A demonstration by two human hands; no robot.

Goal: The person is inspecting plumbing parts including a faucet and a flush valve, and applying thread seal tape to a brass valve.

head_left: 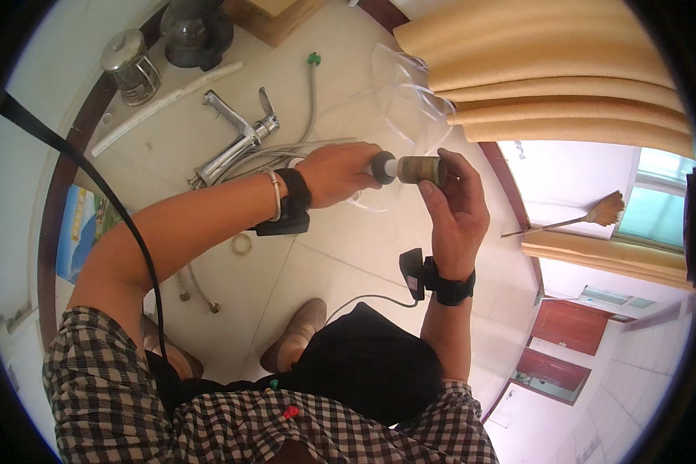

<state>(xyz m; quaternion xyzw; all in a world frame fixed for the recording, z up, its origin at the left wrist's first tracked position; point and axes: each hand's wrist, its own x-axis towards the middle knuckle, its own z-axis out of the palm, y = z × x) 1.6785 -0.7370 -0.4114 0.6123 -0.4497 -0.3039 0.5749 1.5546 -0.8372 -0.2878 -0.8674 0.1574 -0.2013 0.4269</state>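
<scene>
My left hand (pixel 337 172) grips a black round fitting (pixel 380 167) with a short white stem (pixel 391 168). My right hand (pixel 458 213) holds a greenish-brown cylinder (pixel 418 169) between thumb and fingers, at the end of that stem. Below and behind my left hand, grey hoses (pixel 240 159) lie on the tiled floor beside a chrome tap (pixel 243 136). A hose with a green end piece (pixel 314 59) runs farther back. Loose clear-white strapping (pixel 410 93) lies behind my hands. A small pale ring (pixel 241 244) lies below my left forearm.
A glass jug (pixel 130 71), a dark pot (pixel 197 35), a wooden box (pixel 274 17) and a white pipe (pixel 166 104) lie at the back left. A colourful flat board (pixel 76 232) is left. Tan curtains (pixel 549 54) and a broom (pixel 601 209) are right. A cable crosses my left arm.
</scene>
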